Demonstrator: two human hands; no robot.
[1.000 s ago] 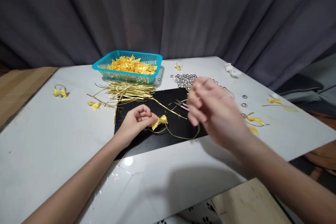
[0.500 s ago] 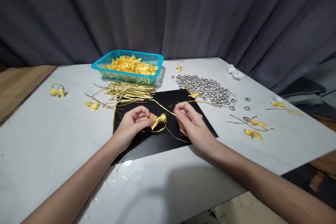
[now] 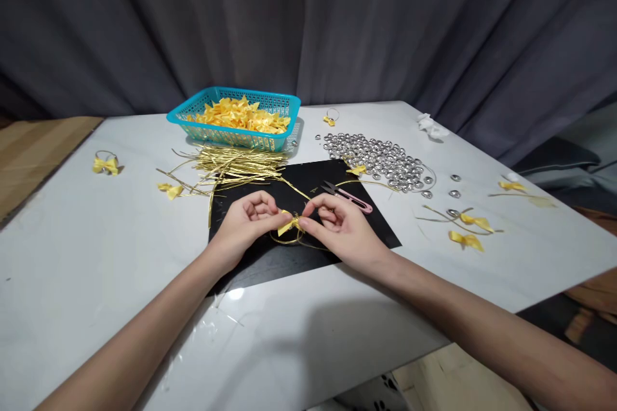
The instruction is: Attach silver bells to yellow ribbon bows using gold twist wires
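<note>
Between my hands, just over the black mat (image 3: 260, 270), is a yellow ribbon bow (image 3: 285, 228) with a loop of gold wire (image 3: 285, 242) hanging below it. My left hand (image 3: 245, 225) pinches the bow's left side between thumb and finger. At the bow's right edge, the thumb and forefinger of my right hand (image 3: 344, 228) are closed on it, partly covering it; whether they also grip the wire I cannot make out. Pink-handled thread snips (image 3: 354, 199) lie on the mat just behind my right hand.
A teal basket (image 3: 231, 135) of yellow bows stands at the back, with a bundle of gold wires (image 3: 241, 166) before it. Silver beads (image 3: 380, 160) are heaped at right. Loose bows (image 3: 466, 241) and wires lie further right; a finished-looking bow ring (image 3: 105, 164) sits at left.
My right hand has moved left, from apart to touching the bow's right side. The snips, hidden behind it before, now show. My left hand keeps its pinch.
</note>
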